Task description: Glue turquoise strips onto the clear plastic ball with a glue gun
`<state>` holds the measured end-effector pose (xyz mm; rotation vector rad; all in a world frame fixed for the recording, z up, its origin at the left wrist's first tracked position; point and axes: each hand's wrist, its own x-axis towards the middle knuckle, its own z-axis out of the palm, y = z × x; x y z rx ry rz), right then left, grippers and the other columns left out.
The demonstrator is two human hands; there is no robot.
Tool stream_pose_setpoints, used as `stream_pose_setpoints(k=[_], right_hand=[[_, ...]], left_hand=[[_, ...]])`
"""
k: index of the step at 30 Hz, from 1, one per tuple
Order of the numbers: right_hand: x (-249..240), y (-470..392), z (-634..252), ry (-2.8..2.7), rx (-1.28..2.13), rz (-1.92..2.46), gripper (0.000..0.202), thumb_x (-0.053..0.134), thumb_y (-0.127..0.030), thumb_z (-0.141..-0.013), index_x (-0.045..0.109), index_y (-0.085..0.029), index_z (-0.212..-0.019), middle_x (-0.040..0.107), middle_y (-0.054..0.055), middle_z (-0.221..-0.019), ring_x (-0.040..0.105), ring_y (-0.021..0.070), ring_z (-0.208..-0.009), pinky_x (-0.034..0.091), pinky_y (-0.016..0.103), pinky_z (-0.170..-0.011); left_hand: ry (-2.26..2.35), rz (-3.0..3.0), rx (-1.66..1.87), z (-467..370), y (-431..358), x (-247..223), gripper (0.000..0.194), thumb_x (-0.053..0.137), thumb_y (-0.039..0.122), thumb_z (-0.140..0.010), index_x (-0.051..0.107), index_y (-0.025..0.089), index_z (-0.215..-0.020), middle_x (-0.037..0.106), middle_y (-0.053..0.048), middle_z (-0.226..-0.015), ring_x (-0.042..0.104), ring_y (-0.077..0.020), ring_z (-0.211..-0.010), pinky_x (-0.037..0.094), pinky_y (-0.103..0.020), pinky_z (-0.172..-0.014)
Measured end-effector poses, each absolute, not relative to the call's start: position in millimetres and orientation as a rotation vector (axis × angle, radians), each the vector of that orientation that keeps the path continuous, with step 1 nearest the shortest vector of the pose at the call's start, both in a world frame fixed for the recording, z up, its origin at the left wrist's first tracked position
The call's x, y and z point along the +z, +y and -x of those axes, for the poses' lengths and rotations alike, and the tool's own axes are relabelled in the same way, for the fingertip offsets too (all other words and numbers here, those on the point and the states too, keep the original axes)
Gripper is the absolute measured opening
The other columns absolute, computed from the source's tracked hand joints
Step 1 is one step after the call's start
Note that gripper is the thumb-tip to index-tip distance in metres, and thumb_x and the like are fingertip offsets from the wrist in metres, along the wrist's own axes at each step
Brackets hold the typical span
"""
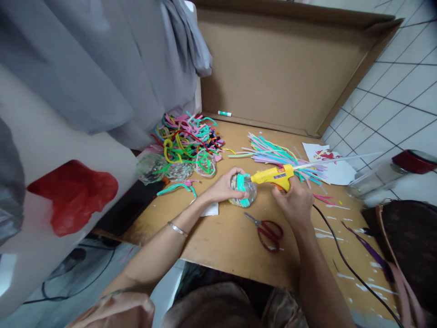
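Note:
My left hand (223, 187) is wrapped round a clear, round plastic piece (251, 193) with turquoise fuzzy strips across it. The thumb lies on its near side. My right hand (296, 202) grips a yellow hot glue gun (271, 175), with a long translucent glue stick (327, 160) jutting from its back. The gun's nozzle is at the upper right side of the plastic piece; whether they touch, I cannot tell. Below them on the table lie red-handled scissors (269, 234), tips pointing up and left.
Tangled coloured pipe cleaners (186, 136) and clear plastic pieces (179, 171) lie at left. Straight pastel pipe cleaners (273, 150) spread behind the gun. On the right are a clear bottle (378, 180), a brown bag (406, 241) and a black cord (341, 257). Cardboard (273, 68) stands behind.

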<state>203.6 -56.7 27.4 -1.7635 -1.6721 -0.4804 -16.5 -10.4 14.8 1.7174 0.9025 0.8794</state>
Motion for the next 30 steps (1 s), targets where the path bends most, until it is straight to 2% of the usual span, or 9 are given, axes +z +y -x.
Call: stream_pose_setpoints(k=[17, 30], right_hand=[[34.1, -61.9, -201.8, -1.714, -0.387, 1.812, 0.026, 0.048, -0.037, -0.075, 0.060, -0.020, -0.090, 0.059, 0.005, -0.068, 0.054, 0.0225, -0.069, 0.033, 0.029, -0.060], [32.7, -61.5, -202.5, -1.702, -0.414, 1.811, 0.028, 0.048, -0.035, -0.075, 0.061, -0.019, -0.095, 0.059, 0.004, -0.068, 0.054, 0.0218, -0.068, 0.033, 0.028, -0.059]], left_hand=[[0.916, -1.726, 0.859, 17.4, -9.9, 13.0, 0.063, 0.081, 0.035, -0.058, 0.049, 0.019, -0.110, 0.053, 0.002, -0.088, 0.049, -0.0125, -0.075, 0.043, -0.023, -0.068], [0.916, -1.740, 0.851, 16.9, -9.7, 13.4, 0.063, 0.080, 0.035, -0.059, 0.049, 0.019, -0.110, 0.053, 0.002, -0.088, 0.049, -0.0125, -0.076, 0.042, -0.023, -0.068]])
